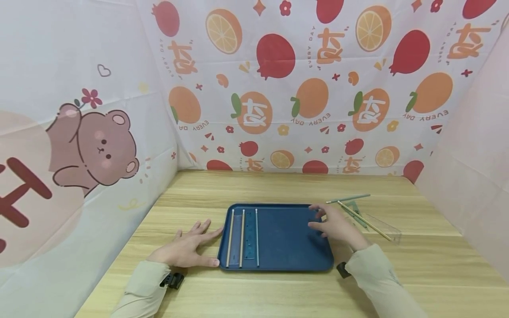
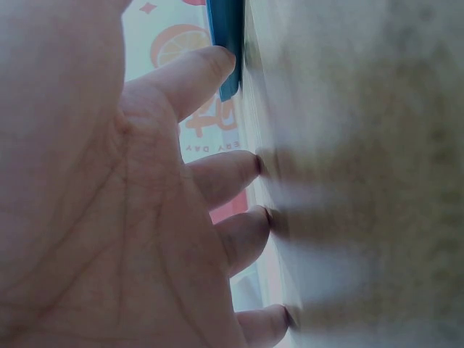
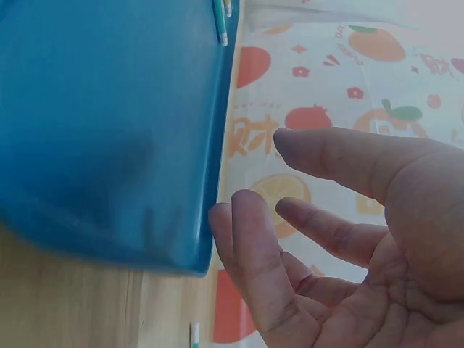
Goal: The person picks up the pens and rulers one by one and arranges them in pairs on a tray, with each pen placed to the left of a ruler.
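Note:
A dark blue tray (image 1: 294, 240) lies on the wooden table. In its left part, side by side, are two gold-coloured pencils (image 1: 229, 240) (image 1: 241, 240), a clear ruler (image 1: 236, 243), a blue-green ruler (image 1: 249, 234) and a teal pencil (image 1: 257, 240). My left hand (image 1: 187, 248) spreads its fingers at the tray's left edge, thumb by the front corner; in the left wrist view its fingertips rest on the table and one digit meets the rim. Over the tray's right edge hovers my right hand (image 1: 338, 225), fingers loosely bent and apart, with nothing between them.
Right of the tray lie a green pencil (image 1: 354, 197), a yellow pencil (image 1: 375, 227), a green set square (image 1: 351, 206) and a clear set square (image 1: 391, 232), partly overlapping. Printed cloth walls (image 1: 294, 132) stand behind and at both sides of the table (image 1: 278, 293).

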Motion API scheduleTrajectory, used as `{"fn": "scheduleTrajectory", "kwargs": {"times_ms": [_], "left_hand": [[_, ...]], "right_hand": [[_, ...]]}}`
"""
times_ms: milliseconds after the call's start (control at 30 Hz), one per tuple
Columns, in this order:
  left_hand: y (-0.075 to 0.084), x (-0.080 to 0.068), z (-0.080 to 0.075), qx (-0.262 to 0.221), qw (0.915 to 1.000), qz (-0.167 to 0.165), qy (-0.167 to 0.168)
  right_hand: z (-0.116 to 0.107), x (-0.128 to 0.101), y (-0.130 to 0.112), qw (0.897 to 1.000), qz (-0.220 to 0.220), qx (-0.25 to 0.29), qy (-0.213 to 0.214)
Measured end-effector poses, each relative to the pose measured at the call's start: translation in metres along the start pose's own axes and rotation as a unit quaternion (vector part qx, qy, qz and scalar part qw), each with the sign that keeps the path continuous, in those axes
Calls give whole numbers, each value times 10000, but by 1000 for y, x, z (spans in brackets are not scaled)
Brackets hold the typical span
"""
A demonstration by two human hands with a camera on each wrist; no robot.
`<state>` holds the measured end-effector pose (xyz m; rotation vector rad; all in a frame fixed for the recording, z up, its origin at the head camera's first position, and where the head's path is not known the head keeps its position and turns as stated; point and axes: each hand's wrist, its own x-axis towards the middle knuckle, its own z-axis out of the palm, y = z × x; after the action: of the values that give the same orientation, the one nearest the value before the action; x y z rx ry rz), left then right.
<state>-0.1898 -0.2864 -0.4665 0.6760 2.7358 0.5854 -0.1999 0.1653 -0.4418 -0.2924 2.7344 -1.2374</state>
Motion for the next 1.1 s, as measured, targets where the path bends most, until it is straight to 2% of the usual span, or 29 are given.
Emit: {"fn": "scheduleTrajectory", "kwargs": {"times_ms": [233,400,500,767,1100], "left_hand": [[-1,0,0,10,10000,17,-1],[0,-1,0,-3,10000,19,13],[0,-1,0,6,10000,16,15],[0,0,0,16,10000,8,-2],[1,-1,0,12,10000,-6,3]], "right_hand": [[-12,-4,16,9997,177,-52,184],[-23,-7,26,9990,199,-277,297],[-30,-8,30,9987,211,-371,268],[-46,-11,44,9988,427,-200,107],[-65,-10,66,9975,445,-540,108]]}}
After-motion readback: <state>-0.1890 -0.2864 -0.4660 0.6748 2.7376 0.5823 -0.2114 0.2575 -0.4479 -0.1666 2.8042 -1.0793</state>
